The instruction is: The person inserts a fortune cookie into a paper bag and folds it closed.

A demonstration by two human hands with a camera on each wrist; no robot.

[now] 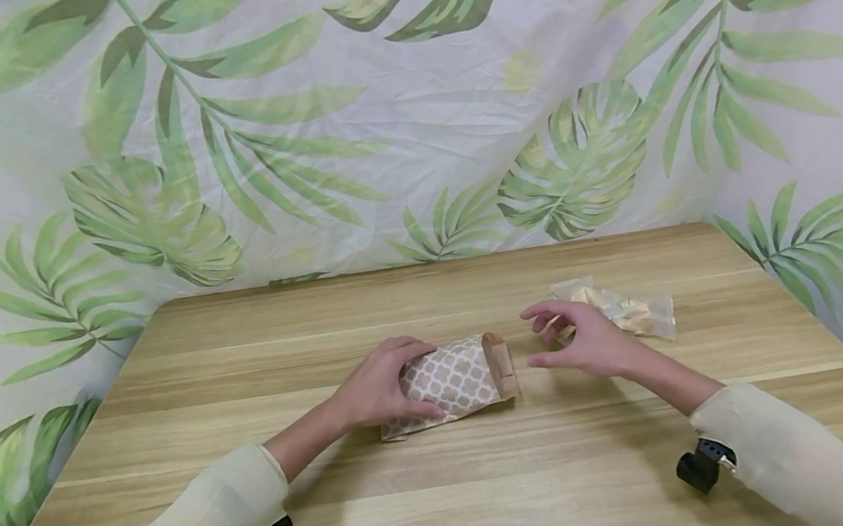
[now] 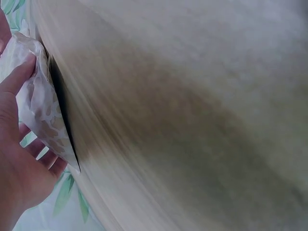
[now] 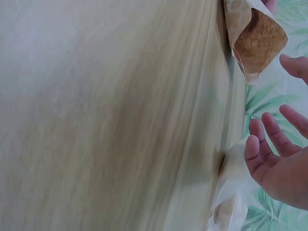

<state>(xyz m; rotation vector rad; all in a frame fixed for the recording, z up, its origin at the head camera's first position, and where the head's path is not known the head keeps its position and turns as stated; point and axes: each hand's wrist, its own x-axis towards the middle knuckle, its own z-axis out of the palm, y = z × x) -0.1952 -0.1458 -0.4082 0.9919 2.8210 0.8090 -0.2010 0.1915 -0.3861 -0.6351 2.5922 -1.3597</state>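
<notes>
A small brown paper bag (image 1: 452, 373) with a white lattice pattern lies on its side on the table, its open mouth facing right. My left hand (image 1: 381, 383) grips the closed end, thumb on the near side and fingers over the far side. In the left wrist view the thumb presses the paper bag (image 2: 41, 106). Just right of the mouth, my right hand (image 1: 586, 340) hovers with nothing in it, fingers loosely bent and thumb apart. Behind that hand lie clear plastic packets (image 1: 655, 318) with pale tan pieces inside, partly hidden by it. The right wrist view shows the bag's brown inside (image 3: 260, 41).
The wood-grain table (image 1: 486, 483) stretches out on all sides of the bag. A leaf-printed cloth (image 1: 410, 130) hangs right behind its far edge. Black wrist devices (image 1: 698, 466) show under both pale sleeves.
</notes>
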